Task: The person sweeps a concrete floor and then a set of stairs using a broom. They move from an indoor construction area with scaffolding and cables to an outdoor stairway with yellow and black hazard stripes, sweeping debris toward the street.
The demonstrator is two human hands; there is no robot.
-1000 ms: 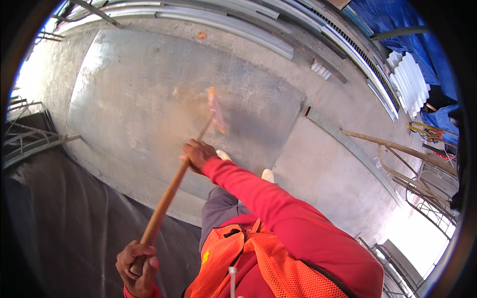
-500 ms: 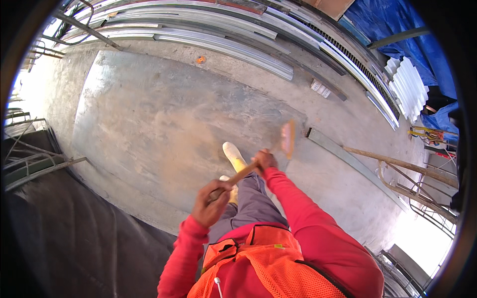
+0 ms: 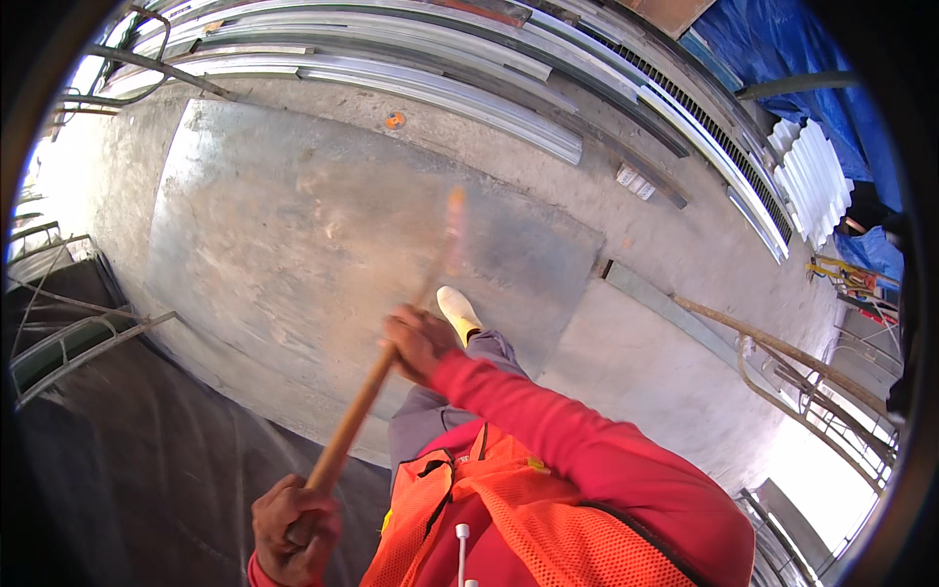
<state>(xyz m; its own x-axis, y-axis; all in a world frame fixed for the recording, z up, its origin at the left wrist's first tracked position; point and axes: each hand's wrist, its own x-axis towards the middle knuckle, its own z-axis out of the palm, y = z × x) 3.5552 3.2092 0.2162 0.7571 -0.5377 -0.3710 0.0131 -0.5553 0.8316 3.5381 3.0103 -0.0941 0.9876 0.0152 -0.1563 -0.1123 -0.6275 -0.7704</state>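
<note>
My left hand (image 3: 291, 531) is wrapped round the top end of a broom's wooden handle (image 3: 354, 419), low in the picture. Farther down the same handle, my right hand (image 3: 419, 344) is closed on it too. The broom's head (image 3: 456, 227), orange and pinkish, is smeared by motion over a large flat grey metal sheet (image 3: 235, 205) on the floor. Brown dust (image 3: 337, 279) is spread across the sheet's middle. One pale boot (image 3: 458, 311) of mine stands on the sheet, just beyond my right hand.
Long metal profiles (image 3: 440, 96) lie stacked along the far side. A small orange disc (image 3: 394, 120) sits before them. Corrugated sheets (image 3: 814, 181) and a blue tarp (image 3: 782, 49) are far right. Metal frames (image 3: 831, 391) stand at right; dark sheeting (image 3: 166, 460) covers the near left.
The broom's head has swung left across the sheet. My right hand has moved left, and my left hand has come down and left with the handle's end.
</note>
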